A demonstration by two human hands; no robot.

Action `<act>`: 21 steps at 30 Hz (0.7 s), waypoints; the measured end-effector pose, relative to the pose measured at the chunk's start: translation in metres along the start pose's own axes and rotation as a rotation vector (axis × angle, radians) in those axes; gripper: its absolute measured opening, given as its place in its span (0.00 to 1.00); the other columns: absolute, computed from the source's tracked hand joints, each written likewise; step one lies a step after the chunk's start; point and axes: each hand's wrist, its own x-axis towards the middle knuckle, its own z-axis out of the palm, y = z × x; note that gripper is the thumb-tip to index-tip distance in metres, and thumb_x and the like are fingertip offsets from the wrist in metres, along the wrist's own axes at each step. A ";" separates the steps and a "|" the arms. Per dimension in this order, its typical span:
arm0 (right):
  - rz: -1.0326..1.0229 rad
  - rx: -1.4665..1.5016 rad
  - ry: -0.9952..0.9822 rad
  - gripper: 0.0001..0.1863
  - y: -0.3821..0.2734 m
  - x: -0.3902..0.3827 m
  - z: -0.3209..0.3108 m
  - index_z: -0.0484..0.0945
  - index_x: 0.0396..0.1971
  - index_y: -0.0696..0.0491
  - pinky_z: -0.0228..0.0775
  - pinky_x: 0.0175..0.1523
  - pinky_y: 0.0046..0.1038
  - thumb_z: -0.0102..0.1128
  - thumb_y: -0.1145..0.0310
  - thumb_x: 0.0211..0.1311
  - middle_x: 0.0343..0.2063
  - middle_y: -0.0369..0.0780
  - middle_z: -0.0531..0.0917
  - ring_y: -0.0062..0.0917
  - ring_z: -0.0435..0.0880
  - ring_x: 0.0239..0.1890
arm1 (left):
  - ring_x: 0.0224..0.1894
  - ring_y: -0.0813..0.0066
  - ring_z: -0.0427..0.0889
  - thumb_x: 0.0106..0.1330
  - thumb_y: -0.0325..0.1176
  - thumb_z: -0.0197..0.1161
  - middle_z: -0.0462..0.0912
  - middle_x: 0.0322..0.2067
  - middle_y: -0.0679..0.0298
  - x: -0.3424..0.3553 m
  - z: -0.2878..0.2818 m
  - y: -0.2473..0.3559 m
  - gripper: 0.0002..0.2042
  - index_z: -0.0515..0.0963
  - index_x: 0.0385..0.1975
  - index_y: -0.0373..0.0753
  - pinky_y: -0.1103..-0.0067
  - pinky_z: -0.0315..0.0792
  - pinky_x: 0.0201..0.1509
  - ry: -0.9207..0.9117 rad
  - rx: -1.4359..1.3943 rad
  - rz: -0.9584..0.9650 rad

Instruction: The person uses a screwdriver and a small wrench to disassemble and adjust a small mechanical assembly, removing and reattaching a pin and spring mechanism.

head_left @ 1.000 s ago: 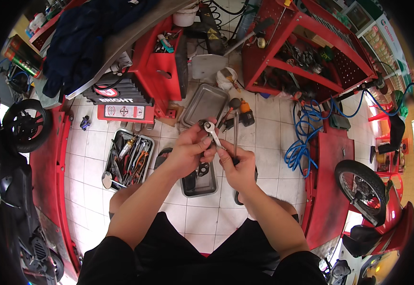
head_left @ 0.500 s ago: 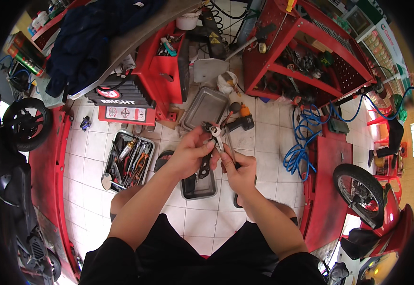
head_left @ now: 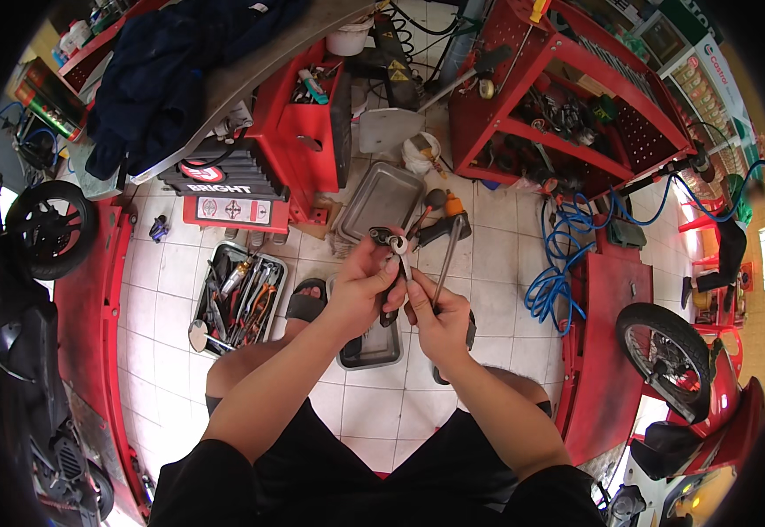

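Note:
My left hand [head_left: 363, 285] is closed round a dark metal part [head_left: 384, 235], whose lower end shows below the fingers. In my right hand [head_left: 440, 321] is a silver wrench [head_left: 402, 255]; its round end lies against the part near my left fingertips. A second tool, a long thin metal rod [head_left: 450, 259], sticks up out of the same hand; its lower end is hidden in the palm. Beneath my hands stands a small metal tray [head_left: 378, 353], partly covered by my arm. Whether the wrench sits fully on a bolt cannot be made out.
On the tiled floor stand a tray of hand tools [head_left: 238, 294] at left and a larger grey tray [head_left: 381, 206] ahead. An orange-and-black power tool [head_left: 448, 220] lies beside it. Red cabinets [head_left: 299, 145] and a red tool cart [head_left: 567, 97] stand beyond; a blue hose [head_left: 558, 290] coils at right.
The rod in my right hand has swung away from the wrench to the right. My left hand and the part have turned slightly.

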 end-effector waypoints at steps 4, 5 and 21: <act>-0.157 -0.222 -0.045 0.13 0.004 0.010 -0.013 0.81 0.49 0.59 0.60 0.23 0.18 0.57 0.70 0.69 0.20 0.33 0.79 0.13 0.70 0.20 | 0.21 0.77 0.67 0.70 0.31 0.57 0.75 0.49 0.66 0.002 0.000 -0.001 0.20 0.63 0.59 0.45 0.80 0.61 0.24 0.001 0.094 0.037; -0.157 -0.222 -0.044 0.13 0.006 0.012 -0.015 0.81 0.49 0.59 0.60 0.23 0.18 0.57 0.70 0.69 0.20 0.33 0.79 0.13 0.70 0.20 | 0.22 0.77 0.68 0.70 0.31 0.57 0.75 0.49 0.66 0.002 0.000 0.000 0.19 0.63 0.59 0.45 0.81 0.61 0.24 0.015 0.124 0.040; -0.465 -0.387 -0.074 0.10 -0.011 0.021 -0.017 0.83 0.41 0.62 0.63 0.22 0.24 0.62 0.72 0.64 0.14 0.42 0.77 0.19 0.72 0.14 | 0.17 0.85 0.59 0.73 0.45 0.53 0.75 0.44 0.71 0.001 -0.003 -0.004 0.20 0.62 0.60 0.49 0.84 0.52 0.21 0.019 0.201 0.054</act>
